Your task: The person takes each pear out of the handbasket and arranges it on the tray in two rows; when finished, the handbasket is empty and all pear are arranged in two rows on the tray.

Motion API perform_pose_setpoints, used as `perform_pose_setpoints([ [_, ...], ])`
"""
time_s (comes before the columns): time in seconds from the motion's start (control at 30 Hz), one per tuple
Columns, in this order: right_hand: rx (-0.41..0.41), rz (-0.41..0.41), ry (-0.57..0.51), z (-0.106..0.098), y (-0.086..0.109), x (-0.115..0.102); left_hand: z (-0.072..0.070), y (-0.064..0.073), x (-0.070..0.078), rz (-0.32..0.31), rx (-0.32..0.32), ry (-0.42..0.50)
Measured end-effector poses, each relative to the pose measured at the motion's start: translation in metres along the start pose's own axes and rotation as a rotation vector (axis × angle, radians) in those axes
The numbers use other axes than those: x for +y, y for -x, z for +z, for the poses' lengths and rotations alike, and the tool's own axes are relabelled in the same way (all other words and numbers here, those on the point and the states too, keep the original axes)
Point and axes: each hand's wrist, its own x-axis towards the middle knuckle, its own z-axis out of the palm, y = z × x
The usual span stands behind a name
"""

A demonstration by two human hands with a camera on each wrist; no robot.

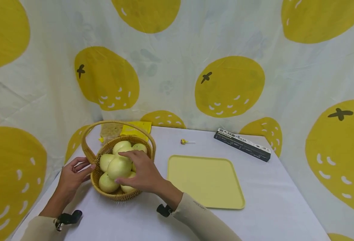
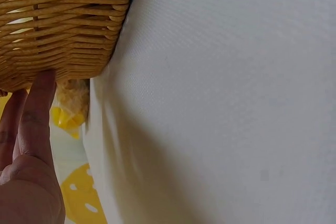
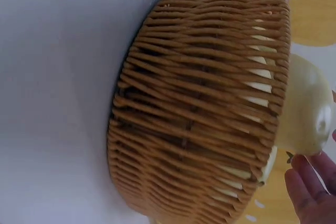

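Note:
A woven wicker basket [image 1: 120,196] with a tall arched handle stands at the left of the table, filled with several pale yellow-green round fruits. My right hand [image 1: 145,174] reaches over its right side, thumb and fingers around the topmost fruit [image 1: 119,168]. In the right wrist view that fruit [image 3: 305,109] sits above the basket's rim, with fingertips against its lower right. At the basket's left side is my left hand [image 1: 74,172], touching it near the foot of the handle. Extended fingers [image 2: 38,114] press on the wicker wall in the left wrist view.
Right of the basket lies a yellow rectangular tray [image 1: 205,182]. Behind it are a small lollipop [image 1: 184,142] and a long black-and-white pasta box [image 1: 242,144]. A yellow packet [image 1: 137,129] and a bag of brownish food [image 1: 110,130] lie behind the basket. Patterned curtains border the table.

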Motion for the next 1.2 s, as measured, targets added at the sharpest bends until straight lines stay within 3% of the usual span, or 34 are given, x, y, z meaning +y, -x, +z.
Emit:
perform_pose_setpoints([
  [0.17, -0.012, 0.035, 0.057, 0.007, -0.004, -0.003, 0.0, 0.001, 0.0, 0.009, 0.005, -0.018],
  [0.53, -0.057, 0.12, 0.139, 0.021, -0.013, -0.004, -0.001, 0.0, -0.002, 0.026, 0.001, 0.059],
  [0.77, -0.039, 0.141, 0.055, 0.023, -0.015, 0.002, 0.0, -0.002, -0.002, 0.003, 0.018, 0.01],
  [1.2, 0.005, 0.139, -0.114, 0.011, -0.011, 0.002, 0.001, -0.001, -0.002, -0.003, 0.026, 0.055],
])
